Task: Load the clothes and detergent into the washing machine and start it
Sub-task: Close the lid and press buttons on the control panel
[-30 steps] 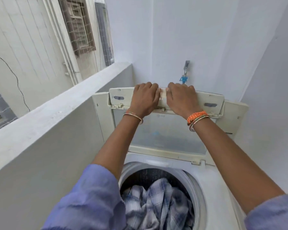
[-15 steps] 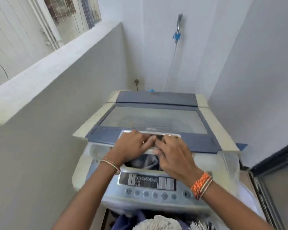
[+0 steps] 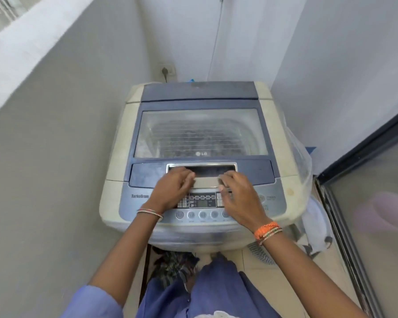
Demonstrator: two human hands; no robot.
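Two hands, left hand, right hand, curled at handle, grip unclear, lid now flat

Left hand beside right hand

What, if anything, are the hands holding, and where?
The left hand and right hand curl on the lid at its front handle; the right is blurred, grip uncertain.
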